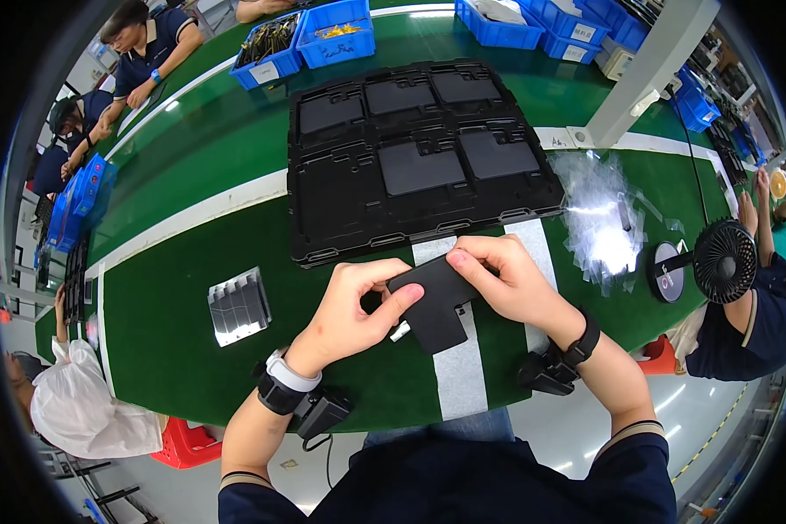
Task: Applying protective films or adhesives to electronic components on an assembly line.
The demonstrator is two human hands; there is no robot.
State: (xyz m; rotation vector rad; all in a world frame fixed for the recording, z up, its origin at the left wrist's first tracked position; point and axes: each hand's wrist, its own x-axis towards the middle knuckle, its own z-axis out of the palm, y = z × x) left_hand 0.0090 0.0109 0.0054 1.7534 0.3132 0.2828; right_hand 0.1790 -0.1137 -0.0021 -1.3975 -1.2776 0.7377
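Glossy sheets (239, 306) lie on the green surface (162, 349). The left hand (355, 304) pinches a notched black panel (437, 307) over the surface; the right hand (511, 278) grips its upper right. Uneven thumb pressure could flex it; loose films (604, 214) might scatter if the fan (725, 260) runs.

this is a factory assembly workshop: long green-topped workbenches (162, 336), labelled blue plastic parts bins (341, 50), a black moulded component tray (336, 199), red plastic stools (183, 447), and several co-workers (145, 63) in navy polo shirts (751, 339) at neighbouring stations.
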